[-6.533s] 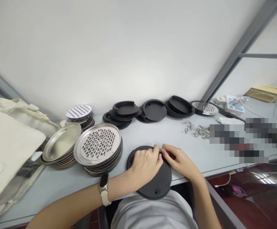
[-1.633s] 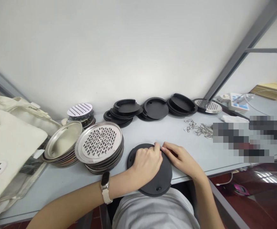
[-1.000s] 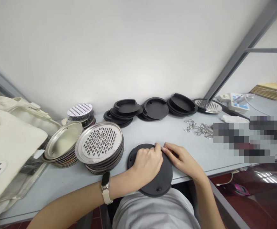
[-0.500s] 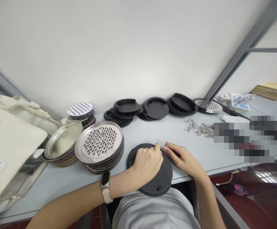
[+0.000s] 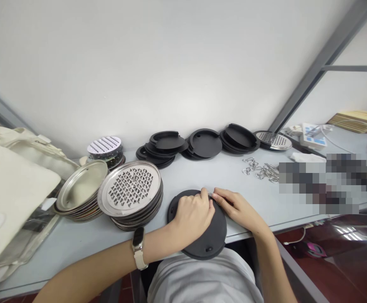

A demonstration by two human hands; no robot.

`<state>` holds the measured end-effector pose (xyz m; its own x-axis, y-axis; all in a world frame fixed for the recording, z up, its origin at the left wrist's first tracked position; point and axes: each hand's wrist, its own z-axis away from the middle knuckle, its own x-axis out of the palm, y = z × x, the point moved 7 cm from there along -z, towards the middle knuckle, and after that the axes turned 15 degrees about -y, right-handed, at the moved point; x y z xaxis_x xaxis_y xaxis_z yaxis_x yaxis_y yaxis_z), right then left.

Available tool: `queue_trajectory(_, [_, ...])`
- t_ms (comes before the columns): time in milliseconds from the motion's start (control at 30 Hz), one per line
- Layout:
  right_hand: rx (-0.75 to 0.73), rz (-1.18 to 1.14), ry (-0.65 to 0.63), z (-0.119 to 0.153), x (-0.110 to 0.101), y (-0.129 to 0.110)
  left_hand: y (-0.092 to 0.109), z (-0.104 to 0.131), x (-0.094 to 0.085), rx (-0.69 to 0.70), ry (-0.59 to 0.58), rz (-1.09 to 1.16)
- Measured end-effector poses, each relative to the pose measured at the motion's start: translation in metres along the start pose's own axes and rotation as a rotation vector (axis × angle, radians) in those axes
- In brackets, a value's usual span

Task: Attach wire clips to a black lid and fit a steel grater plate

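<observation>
A round black plastic disc (image 5: 213, 235) with small holes near its rim rests tilted between the table edge and my lap. My left hand (image 5: 192, 214), wearing a wristwatch (image 5: 138, 246), lies across its top with fingers curled over the far rim. At that same rim my right hand (image 5: 234, 206) pinches a small metal piece, mostly hidden by the fingertips; its shape is unclear. The fingertips of both hands nearly meet there. Loose metal hooks or rings (image 5: 267, 171) lie on the table beyond my right hand.
To the left stand a stack of round metal grater plates (image 5: 134, 189), a stack of metal discs (image 5: 82, 185) and a cream bag (image 5: 15, 189). Black plastic rings and discs (image 5: 205, 143) line the wall. A grater (image 5: 273, 140) lies back right, near a grey frame post (image 5: 309, 80).
My right fingertips have come slightly closer to my left fingers at the disc's rim, and less of the metal piece shows. The whole view has shifted a little.
</observation>
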<state>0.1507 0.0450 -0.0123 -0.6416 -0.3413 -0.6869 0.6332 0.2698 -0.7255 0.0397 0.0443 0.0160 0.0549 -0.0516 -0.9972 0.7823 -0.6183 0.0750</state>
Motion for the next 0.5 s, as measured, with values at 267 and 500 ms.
queue_trajectory(267, [0.004, 0.006, 0.002, 0.0008, 0.0013, 0.0005, 0.0009, -0.0001, 0.0003, 0.018, -0.009, -0.012])
queue_trajectory(500, [0.006, 0.016, 0.008, 0.0017, 0.0013, 0.0007, 0.004, 0.0014, -0.0017, 0.055, 0.009, -0.05])
